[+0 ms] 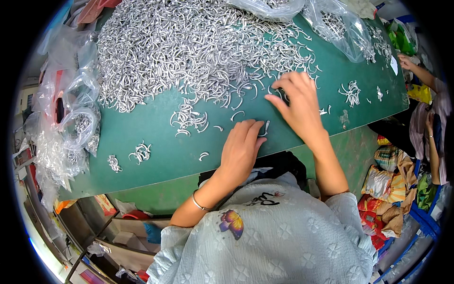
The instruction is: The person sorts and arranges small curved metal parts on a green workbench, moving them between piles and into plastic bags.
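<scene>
A large heap of small curved silver-coloured metal pieces (pixel 175 47) covers the far part of the green table (pixel 175 161). My left hand (pixel 240 147) rests low at the near edge, fingers bent together, with one curved metal piece (pixel 267 128) at its thumb and index fingertips. To its right, my right hand (pixel 299 102) is over the table beside the heap's near fringe. Its thumb stands apart from the curled fingers, and a piece or two show in the gap, apparently not gripped. A smaller cluster of pieces (pixel 189 118) lies left of my hands.
Little groups of pieces sit at the near left (pixel 141 152) and at the right (pixel 351 93). Clear plastic bags (pixel 71 104) hang at the left; another bag (pixel 338 28) lies at the far right. Another person's hand (pixel 407 61) reaches in beside the right edge.
</scene>
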`<state>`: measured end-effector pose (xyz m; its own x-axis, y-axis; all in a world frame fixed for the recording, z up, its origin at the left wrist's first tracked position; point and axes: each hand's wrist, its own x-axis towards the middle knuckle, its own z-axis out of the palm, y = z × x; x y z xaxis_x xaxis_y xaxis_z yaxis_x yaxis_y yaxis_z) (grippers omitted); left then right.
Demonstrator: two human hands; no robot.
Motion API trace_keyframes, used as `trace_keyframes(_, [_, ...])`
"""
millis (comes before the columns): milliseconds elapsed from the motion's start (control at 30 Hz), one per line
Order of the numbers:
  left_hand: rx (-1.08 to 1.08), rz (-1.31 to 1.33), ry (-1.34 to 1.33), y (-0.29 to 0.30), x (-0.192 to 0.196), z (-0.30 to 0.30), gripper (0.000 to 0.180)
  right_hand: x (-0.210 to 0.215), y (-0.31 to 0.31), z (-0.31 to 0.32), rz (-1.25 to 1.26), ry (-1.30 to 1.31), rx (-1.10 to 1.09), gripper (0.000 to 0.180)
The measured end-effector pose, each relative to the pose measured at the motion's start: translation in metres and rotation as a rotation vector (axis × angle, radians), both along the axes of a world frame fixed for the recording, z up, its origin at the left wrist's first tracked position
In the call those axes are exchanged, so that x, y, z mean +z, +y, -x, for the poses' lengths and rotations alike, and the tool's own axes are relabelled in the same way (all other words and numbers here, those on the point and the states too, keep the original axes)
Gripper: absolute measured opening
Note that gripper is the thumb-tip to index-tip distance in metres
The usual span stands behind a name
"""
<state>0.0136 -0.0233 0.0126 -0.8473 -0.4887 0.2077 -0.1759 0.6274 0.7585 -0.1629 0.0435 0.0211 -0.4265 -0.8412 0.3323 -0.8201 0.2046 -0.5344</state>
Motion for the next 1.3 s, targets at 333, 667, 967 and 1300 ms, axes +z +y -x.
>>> trace_keyframes(333, [-0.029, -0.023, 0.016, 0.001, -0.009, -0.003, 0.031, 0.01, 0.036, -0.016, -0.144, -0.065, 0.231, 0.017])
trace_keyframes(667, [-0.188, 0.2, -0.021, -0.003, -0.01, 0.006, 0.041, -0.004, 0.025, -0.02, -0.04, -0.078, -0.035, 0.029])
trace_keyframes(967, [-0.221, 0.155, -0.03, -0.006, -0.002, 0.008, 0.036, 0.008, 0.018, 0.022, 0.045, -0.345, -0.281, 0.016])
trace_keyframes(1300, [-0.22, 0.125, 0.03, -0.005, -0.006, 0.005, 0.026, -0.007, 0.025, 0.013, 0.004, 0.086, -0.061, 0.017])
